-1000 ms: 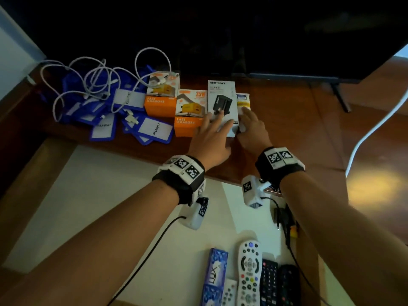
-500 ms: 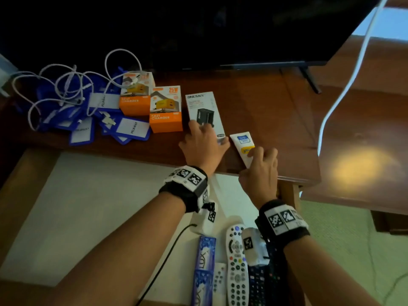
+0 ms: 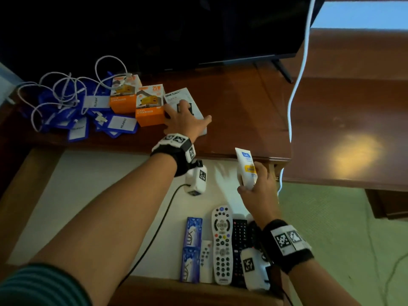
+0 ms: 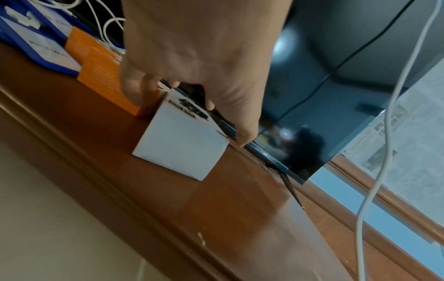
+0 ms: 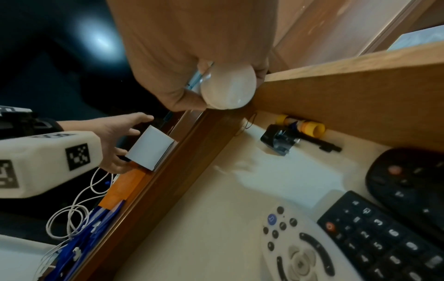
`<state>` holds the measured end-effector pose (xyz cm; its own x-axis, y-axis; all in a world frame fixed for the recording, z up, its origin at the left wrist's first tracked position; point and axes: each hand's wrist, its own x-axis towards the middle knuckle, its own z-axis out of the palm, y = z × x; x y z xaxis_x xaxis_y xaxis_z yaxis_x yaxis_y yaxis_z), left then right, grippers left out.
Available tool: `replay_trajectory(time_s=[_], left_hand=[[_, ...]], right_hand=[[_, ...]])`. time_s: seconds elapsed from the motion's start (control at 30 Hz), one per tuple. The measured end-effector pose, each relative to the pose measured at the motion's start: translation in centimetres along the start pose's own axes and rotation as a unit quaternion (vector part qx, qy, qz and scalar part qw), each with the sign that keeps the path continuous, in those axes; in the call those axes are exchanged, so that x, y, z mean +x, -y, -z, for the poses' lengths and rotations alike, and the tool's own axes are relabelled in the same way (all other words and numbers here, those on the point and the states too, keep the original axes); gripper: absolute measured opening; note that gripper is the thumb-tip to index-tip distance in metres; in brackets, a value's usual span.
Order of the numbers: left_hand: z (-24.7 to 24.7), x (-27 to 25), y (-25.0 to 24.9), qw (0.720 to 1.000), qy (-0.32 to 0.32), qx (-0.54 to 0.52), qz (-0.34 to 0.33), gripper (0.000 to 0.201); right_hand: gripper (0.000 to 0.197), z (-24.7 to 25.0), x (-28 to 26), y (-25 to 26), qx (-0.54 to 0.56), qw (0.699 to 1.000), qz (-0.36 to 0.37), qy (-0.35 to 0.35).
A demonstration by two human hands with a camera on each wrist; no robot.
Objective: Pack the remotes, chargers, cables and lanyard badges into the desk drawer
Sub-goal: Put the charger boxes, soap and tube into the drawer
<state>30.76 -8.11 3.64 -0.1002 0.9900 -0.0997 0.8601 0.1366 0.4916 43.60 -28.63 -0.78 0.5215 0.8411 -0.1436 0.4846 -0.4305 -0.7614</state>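
Now right hand [image 3: 257, 188] fingers clamped on white tube [image 3: 246, 167] over drawer [image 3: 88, 184]; left hand [image 3: 185, 122] fingers spread, clasping white charger box [image 4: 180, 140] on bench [image 3: 242, 111]; next, lift box into drawer.

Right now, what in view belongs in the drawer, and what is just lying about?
Job:
- remotes
- orange chargers
- white charger box under the left hand
- cables
- badges

Lying about:
- TV
- soap boxes
- tube in the right hand

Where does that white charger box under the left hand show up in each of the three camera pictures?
Head: white charger box upper middle, on the desk, under the left hand.
Left wrist: centre, below the fingers.
Right wrist: left of middle, small.
Shared landmark: the orange charger box beside it.
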Motion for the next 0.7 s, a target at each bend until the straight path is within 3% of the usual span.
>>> replay_trajectory(time_s=[0.17,0.37,0.57,0.7], left_hand=[[-1.2,-0.4,-0.2,0.996,0.061,-0.048,0.042,0.057],[-1.2,-6.4,1.4,0.996,0.074,-0.042,0.008,0.060],[-1.0,-14.7,6.2,0.985,0.054,-0.161,-0.036,0.068],[-0.3,-17.2,10.4,0.980,0.065,-0.182,-0.040,0.076]], right_hand=[[0.075,1.5,-0.7,-1.3,0.062,0.997,-0.026,0.041],[0.067,2.6,-2.7,-3.3,0.159,0.972,-0.122,0.123],[0.044,0.5,-4.7,-3.9,0.207,0.946,-0.154,0.196],[0.032,-1.8,-5.1,-3.2,0.168,0.949,-0.151,0.219]])
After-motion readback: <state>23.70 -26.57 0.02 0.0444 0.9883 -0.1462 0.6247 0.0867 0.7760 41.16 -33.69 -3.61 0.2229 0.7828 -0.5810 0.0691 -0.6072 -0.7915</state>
